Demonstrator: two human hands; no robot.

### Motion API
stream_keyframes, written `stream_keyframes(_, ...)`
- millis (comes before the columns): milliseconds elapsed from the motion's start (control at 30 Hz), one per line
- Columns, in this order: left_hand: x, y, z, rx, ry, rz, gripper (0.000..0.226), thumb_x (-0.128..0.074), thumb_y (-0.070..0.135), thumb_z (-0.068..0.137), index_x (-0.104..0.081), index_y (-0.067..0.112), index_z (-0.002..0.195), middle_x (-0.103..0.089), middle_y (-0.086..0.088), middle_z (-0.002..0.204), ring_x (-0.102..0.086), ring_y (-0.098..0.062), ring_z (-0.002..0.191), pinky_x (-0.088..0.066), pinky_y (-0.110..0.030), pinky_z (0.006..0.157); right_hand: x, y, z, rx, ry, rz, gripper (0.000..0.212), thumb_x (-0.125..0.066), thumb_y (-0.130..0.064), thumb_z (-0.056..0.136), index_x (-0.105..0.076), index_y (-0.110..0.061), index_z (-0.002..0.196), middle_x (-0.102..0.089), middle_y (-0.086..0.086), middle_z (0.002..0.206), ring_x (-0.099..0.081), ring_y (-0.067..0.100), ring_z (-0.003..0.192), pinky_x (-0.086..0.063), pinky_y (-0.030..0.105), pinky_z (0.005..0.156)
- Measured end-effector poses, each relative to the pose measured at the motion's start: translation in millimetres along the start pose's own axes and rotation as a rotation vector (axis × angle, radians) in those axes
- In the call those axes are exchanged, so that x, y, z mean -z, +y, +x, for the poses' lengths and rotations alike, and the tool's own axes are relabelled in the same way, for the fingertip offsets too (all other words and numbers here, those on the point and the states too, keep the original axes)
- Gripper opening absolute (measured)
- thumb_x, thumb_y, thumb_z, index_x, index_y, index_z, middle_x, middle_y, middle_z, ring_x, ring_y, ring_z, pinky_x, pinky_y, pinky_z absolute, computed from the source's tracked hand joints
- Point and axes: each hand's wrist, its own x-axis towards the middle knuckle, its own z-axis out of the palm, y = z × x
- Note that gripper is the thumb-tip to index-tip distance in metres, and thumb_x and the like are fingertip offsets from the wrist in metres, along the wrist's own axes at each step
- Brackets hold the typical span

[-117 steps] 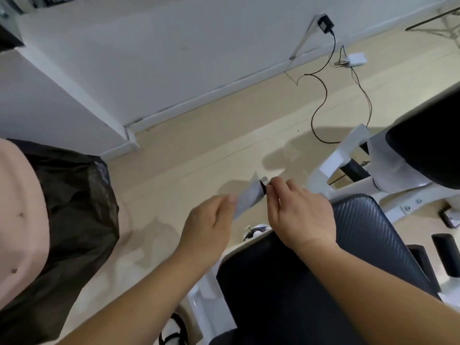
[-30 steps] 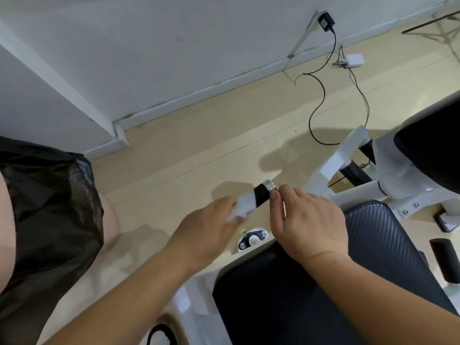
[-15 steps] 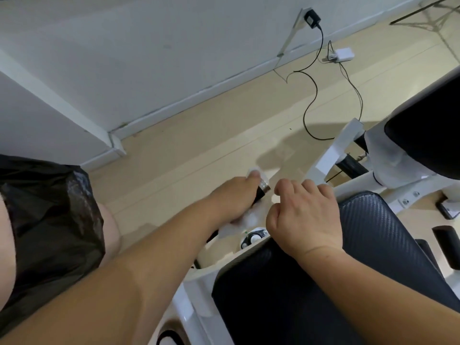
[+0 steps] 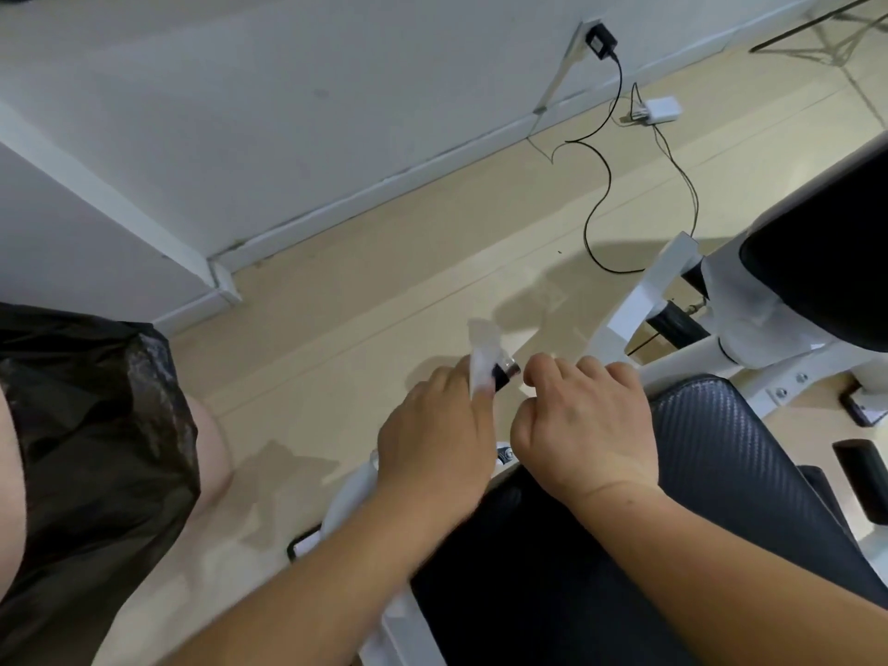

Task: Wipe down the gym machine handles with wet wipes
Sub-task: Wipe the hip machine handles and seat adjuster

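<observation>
Two hands work at one short handle (image 4: 505, 374) beside the seat pad (image 4: 721, 454), head view only. Left hand (image 4: 435, 449) is wrapped around the handle with a wet wipe (image 4: 482, 360) pressed under its fingers (image 4: 480, 396); a white flap of wipe sticks up past the chrome end cap. Right hand (image 4: 584, 425) sits just beside the tip, fingers curled loosely, holding nothing visible. Step in hand: wiping the grip, judged mid-stroke. Next move likely calls for twisting or sliding the wipe along the grip, keeping it from slipping off the tip.
</observation>
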Motion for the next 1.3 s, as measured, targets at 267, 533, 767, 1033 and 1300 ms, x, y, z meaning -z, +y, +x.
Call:
stream_keyframes(267, 18.5, 17.4, 52.7, 0.223, -0.341, -0.43, 0.06, -0.023, 0.054, 0.108, -0.056, 0.018, 0.072, -0.065, -0.004, 0.082, -0.061, -0.025, 0.078, -0.044, -0.034, 0.073, -2.7, 0.6, 0.5, 0.003, 0.058, 0.022, 0.023, -0.036, -0.03, 0.08, -0.056, -0.021, 0.086, -0.062, -0.004, 0.071, -0.053, 0.026, 0.071, -0.029, 0.04, 0.072)
stream_keyframes(533, 36.9, -30.3, -35.6, -0.133, 0.297, -0.262, 0.053, -0.026, 0.052, 0.106, -0.029, 0.029, 0.058, -0.035, 0.01, 0.048, -0.036, -0.012, 0.047, -0.026, -0.028, 0.051, -0.9, 1.4, 0.5, 0.01, 0.012, 0.027, 0.032, -0.03, -0.034, 0.082, -0.058, -0.024, 0.094, -0.062, -0.006, 0.075, -0.055, 0.024, 0.074, -0.034, 0.04, 0.075)
stream_keyframes(767, 6.7, 1.9, 25.3, -0.153, -0.161, 0.016, 0.048, -0.032, 0.041, 0.107, -0.029, 0.033, 0.154, -0.057, 0.0, 0.139, -0.06, -0.033, 0.116, -0.05, -0.044, 0.09, -3.6, 0.2, 0.1, -0.001, 0.047, 0.031, 0.038, -0.022, -0.036, 0.081, -0.057, -0.024, 0.086, -0.064, -0.005, 0.073, -0.056, 0.024, 0.073, -0.032, 0.04, 0.074)
stream_keyframes(1033, 27.0, -1.1, 58.1, 0.334, -0.545, -0.472, 0.059, -0.032, 0.057, 0.103, -0.067, 0.012, 0.088, -0.063, -0.017, 0.076, -0.059, -0.028, 0.06, -0.047, -0.03, 0.059, -0.2, 1.2, 2.0, 0.009, -0.013, 0.022, 0.037, -0.02, -0.036, 0.082, -0.057, -0.028, 0.087, -0.063, -0.007, 0.076, -0.055, 0.021, 0.076, -0.035, 0.038, 0.077)
stream_keyframes(1300, 21.3, -44.8, -51.5, -0.034, -0.043, -0.065, 0.062, -0.021, 0.045, 0.099, -0.041, 0.026, 0.154, -0.052, 0.009, 0.149, -0.049, -0.016, 0.134, -0.04, -0.029, 0.107, 1.9, 1.2, 1.3, 0.01, -0.048, 0.026, 0.035, -0.024, -0.038, 0.085, -0.057, -0.029, 0.094, -0.065, -0.007, 0.082, -0.056, 0.02, 0.078, -0.036, 0.037, 0.077)
